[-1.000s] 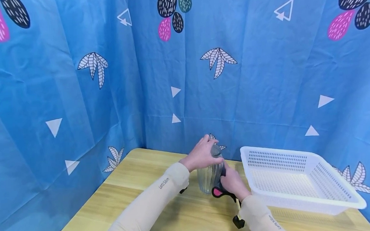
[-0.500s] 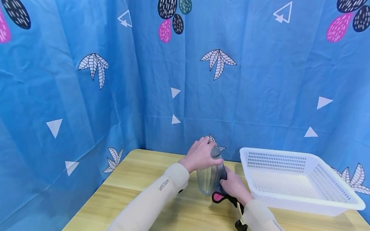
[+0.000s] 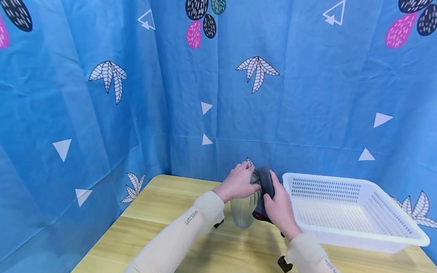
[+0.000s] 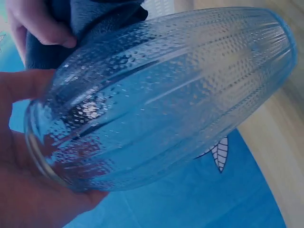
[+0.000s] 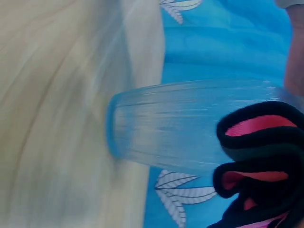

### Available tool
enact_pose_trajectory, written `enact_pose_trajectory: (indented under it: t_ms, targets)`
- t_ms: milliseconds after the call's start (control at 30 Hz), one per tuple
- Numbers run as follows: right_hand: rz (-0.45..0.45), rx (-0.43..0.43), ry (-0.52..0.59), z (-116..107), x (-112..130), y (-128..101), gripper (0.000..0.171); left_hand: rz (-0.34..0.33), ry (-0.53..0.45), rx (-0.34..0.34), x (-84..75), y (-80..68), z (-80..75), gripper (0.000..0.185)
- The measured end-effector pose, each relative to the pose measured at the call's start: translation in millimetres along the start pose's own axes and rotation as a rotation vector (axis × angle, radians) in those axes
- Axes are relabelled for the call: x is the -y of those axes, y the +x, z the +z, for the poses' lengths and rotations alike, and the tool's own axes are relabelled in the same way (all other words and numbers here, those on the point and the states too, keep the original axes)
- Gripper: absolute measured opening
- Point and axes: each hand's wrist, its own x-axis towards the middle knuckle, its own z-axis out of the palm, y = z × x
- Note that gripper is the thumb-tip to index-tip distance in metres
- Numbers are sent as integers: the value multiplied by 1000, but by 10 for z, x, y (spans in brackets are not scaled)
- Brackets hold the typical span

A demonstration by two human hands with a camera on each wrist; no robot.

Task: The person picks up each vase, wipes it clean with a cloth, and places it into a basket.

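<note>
A clear ribbed glass vase [image 3: 242, 213] stands on the wooden table, with its narrower base down. My left hand [image 3: 237, 183] grips it around the top; in the left wrist view the thumb and fingers wrap the rim of the vase [image 4: 166, 99]. My right hand [image 3: 282, 210] holds a folded dark grey cloth [image 3: 266, 183] against the vase's right side, near the top. In the right wrist view the cloth [image 5: 266, 151] shows black edging and a pink inner face in loose folds. The vase's mouth is hidden behind my left hand.
A white perforated plastic basket [image 3: 354, 237] sits just right of my right hand. The wooden table [image 3: 134, 237] extends to the left and front. A blue patterned curtain [image 3: 215, 86] hangs close behind the table's back edge.
My right hand has slid the cloth up the vase's side, from low down to near the top. My left hand keeps its grip at the top, almost in place.
</note>
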Motion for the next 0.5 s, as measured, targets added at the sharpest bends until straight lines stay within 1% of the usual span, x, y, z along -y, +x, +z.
enact_pose_trajectory:
  t_ms: [67,133,233,300,400,500]
  targets:
    - [25,23,-25,41,-36,7,76,-2,-43,-2,9,11,17,65]
    - [50,52,-77,79,-65,19,76,-2,-79,-11,24,19,36,65]
    - [82,106,-158,131,-95,47,74,9,-100,-32,48,33,60,67]
    - [83,149,-201,167,-126,59,72,17,-101,-49,64,40,75,68]
    - [58,230,-256,228,-190,53,68,24,-93,-69,82,52,102,68]
    - [36,290,-265,296,-266,17,62,19,-101,-78,91,52,137,68]
